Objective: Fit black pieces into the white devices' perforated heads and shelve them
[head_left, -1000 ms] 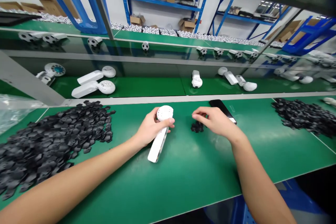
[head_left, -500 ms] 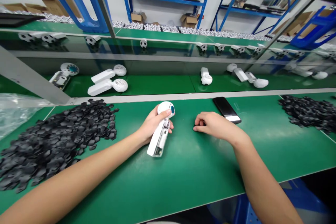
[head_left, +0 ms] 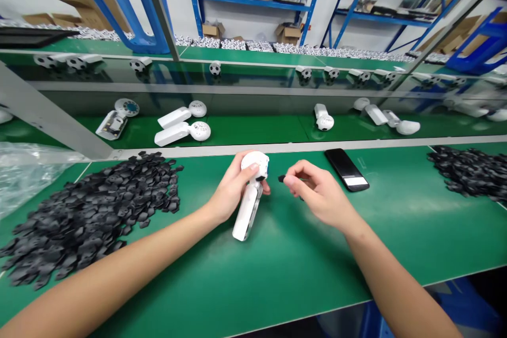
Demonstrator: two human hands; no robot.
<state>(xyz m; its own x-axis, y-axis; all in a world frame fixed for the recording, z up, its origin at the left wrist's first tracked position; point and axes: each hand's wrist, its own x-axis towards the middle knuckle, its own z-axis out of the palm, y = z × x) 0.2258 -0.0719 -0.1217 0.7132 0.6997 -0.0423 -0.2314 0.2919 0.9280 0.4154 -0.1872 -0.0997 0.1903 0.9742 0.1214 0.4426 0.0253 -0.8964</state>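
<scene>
Phone point(head_left: 347, 170) lies right of the handheld fan point(head_left: 247, 216).

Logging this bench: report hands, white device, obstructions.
Left hand gripping white plastic handheld device. Right hand pinching small black piece. Black smartphone nearby, not blocking.

Hidden: the left hand point(head_left: 233, 190) covers part of the white handheld device point(head_left: 246, 216).
Too small: the black piece point(head_left: 281, 178) at the right hand point(head_left: 320, 193), just beside the device, shows no clear shape.
Cut off: the heap of black parts point(head_left: 471, 174), right of the device, runs past the picture's edge.
</scene>
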